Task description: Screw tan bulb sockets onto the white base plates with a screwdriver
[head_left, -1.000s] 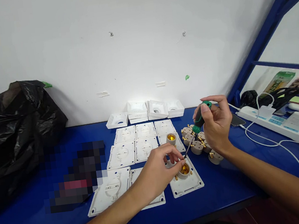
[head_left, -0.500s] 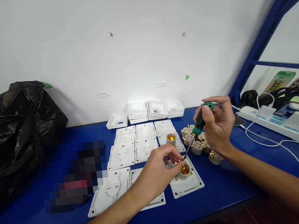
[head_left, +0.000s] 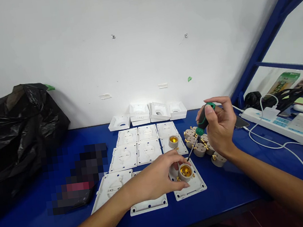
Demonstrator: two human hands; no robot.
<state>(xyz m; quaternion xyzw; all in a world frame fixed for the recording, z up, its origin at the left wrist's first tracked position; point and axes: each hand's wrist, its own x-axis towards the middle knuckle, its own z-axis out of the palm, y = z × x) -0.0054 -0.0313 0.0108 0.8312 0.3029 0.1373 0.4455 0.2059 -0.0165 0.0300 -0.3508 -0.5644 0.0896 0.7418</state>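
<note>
My right hand (head_left: 220, 125) grips a green and black screwdriver (head_left: 202, 121), its shaft slanting down to the left and its tip close to the far edge of a round lamp socket (head_left: 185, 172). That socket, brass-coloured inside, sits on a white square plate (head_left: 196, 189). Around the socket's left side curve the fingers and thumb of my left hand (head_left: 167, 172), holding it. Another socket (head_left: 173, 142) stands on a plate behind. Several beige round sockets (head_left: 199, 149) are grouped to the right of the plates.
Several white plates (head_left: 122, 157) lie in rows, with white box covers (head_left: 139, 112) behind them by the wall. A black bag (head_left: 19, 140) stands at left. On the right are a phone (head_left: 241, 121), a power strip (head_left: 285, 124) and white cables.
My left thumb and fingers have moved from a pinch at the screwdriver tip to a spread hold around the socket. The screwdriver has barely moved.
</note>
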